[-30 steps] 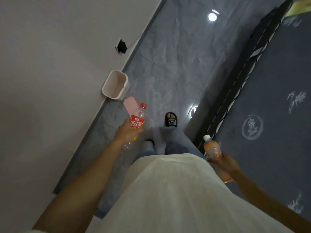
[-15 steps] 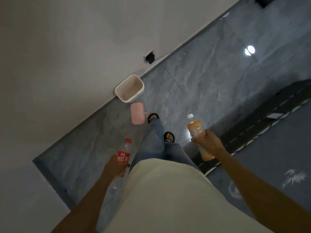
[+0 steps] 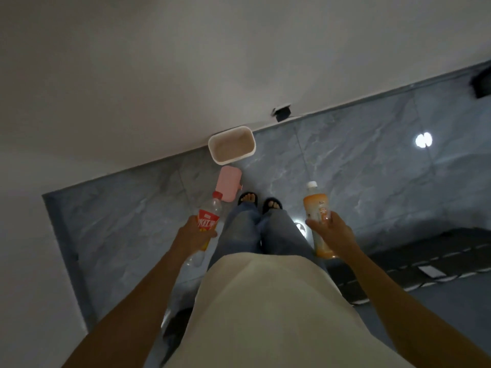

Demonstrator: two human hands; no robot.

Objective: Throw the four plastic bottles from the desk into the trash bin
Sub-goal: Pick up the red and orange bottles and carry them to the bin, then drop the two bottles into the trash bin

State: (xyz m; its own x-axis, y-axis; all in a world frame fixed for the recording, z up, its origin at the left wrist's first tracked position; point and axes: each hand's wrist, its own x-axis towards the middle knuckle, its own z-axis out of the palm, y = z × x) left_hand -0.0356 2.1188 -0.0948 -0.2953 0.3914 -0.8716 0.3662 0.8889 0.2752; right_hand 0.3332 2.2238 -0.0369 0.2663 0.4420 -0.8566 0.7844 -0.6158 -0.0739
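Observation:
A white open trash bin [image 3: 231, 145] stands on the grey tiled floor against the wall, straight ahead of my feet. Its pink lid [image 3: 228, 182] lies on the floor just in front of it. My left hand [image 3: 192, 236] grips a clear bottle with a red cap and red label [image 3: 210, 217], held upright to the left of my legs. My right hand [image 3: 330, 231] grips an orange bottle with a white cap [image 3: 316, 208], to the right of my legs. Both bottles are about one step short of the bin.
A white wall [image 3: 186, 62] runs behind the bin, with a black plug in a socket [image 3: 282, 112] to the bin's right. A dark patterned mat or bed edge [image 3: 425, 261] lies at the right. My sandalled feet [image 3: 259, 201] stand close to the pink lid.
I have turned to face the wall and the bin, which now sits centred and closer. Both hands have kept their bottles; the left bottle has come up a little.

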